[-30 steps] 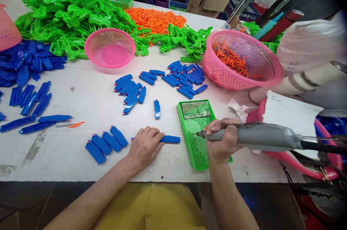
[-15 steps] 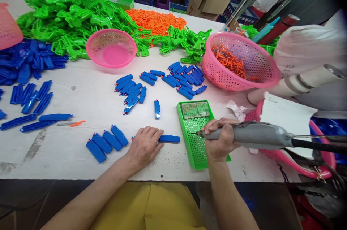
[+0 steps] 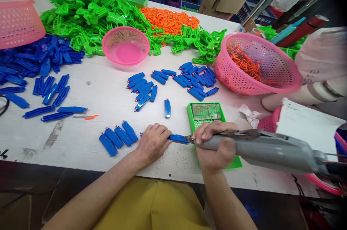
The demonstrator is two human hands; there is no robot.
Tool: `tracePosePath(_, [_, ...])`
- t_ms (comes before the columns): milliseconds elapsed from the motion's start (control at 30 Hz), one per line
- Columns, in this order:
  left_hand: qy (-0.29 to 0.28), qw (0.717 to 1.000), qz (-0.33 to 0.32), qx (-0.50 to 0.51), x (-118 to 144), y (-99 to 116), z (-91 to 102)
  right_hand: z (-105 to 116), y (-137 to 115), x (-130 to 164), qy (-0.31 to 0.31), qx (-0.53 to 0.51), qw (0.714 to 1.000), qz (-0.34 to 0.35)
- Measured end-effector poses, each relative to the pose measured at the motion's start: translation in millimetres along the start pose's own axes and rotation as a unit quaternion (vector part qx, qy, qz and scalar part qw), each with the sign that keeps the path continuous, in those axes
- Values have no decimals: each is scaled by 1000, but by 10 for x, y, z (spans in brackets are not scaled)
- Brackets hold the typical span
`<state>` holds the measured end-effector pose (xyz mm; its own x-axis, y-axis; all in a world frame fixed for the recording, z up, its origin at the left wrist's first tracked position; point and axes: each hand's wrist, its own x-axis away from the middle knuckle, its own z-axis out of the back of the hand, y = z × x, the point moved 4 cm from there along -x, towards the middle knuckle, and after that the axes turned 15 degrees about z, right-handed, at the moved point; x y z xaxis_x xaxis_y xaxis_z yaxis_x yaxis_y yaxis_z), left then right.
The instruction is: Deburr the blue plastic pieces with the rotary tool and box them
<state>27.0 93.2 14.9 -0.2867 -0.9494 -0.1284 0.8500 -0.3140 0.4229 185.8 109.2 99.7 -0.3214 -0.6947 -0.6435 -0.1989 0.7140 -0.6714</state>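
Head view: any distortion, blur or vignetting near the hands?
Head view: wide-angle bending curves the table edge and stretches the grey power screwdriver toward the right; dark vignette in the top-right corner; light is even with soft shadows; left hand, right hand and blue part are sharp.

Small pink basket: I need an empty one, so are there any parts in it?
No, the small pink basket shows only its bare pink bottom.
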Motion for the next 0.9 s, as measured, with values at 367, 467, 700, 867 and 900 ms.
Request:
tracePosePath(367, [-19, 1000, 4, 1, 2, 1, -16, -89, 162, 110, -9, 12, 1000, -8])
tracePosePath(467, [-19, 1000, 5, 5, 3, 3, -25, -90, 172, 120, -14, 19, 1000, -14])
tracePosePath(700, [-24, 1000, 3, 1, -1, 10, -6, -109, 236, 162, -29, 30, 999, -29])
tracePosePath(867, [-35, 999, 5, 4, -8, 19, -4, -149, 251, 197, -62, 34, 997, -24])
tracePosePath(900, [-38, 999, 6, 4, -9, 18, -6, -161, 251, 203, -69, 30, 997, -19])
